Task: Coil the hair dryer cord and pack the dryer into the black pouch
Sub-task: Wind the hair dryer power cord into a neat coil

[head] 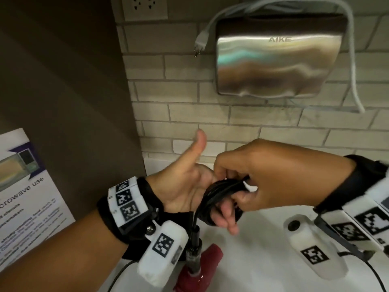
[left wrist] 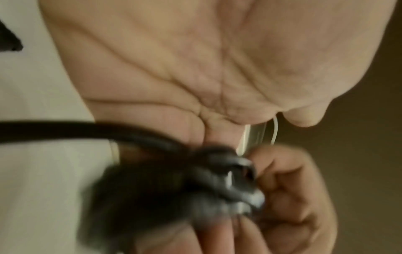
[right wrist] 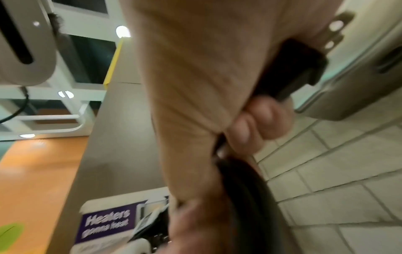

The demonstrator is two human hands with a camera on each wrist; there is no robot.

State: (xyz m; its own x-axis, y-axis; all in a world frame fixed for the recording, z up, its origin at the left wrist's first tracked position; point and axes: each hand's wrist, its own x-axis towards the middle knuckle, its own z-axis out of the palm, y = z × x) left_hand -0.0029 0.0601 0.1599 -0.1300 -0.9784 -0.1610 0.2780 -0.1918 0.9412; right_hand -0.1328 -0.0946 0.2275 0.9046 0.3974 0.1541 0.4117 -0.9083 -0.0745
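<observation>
My left hand [head: 185,186] is held palm up with the thumb raised, and the black cord coil [head: 221,192] is wound round its outstretched fingers. My right hand [head: 259,175] reaches in from the right and pinches the cord's black plug [right wrist: 289,68] against the coil; the plug's metal prongs [right wrist: 335,29] stick out past its fingers. In the left wrist view the plug [left wrist: 239,180] is blurred. The red hair dryer [head: 208,262] hangs below my left wrist by its cord [head: 194,230]. I cannot make out the black pouch for certain.
A steel hand dryer [head: 277,55] is fixed to the tiled wall above, with its grey plug [head: 201,42] dangling loose. A wall outlet [head: 145,6] is at the top. A printed notice [head: 27,197] leans at the left. A white counter [head: 263,239] lies beneath my hands.
</observation>
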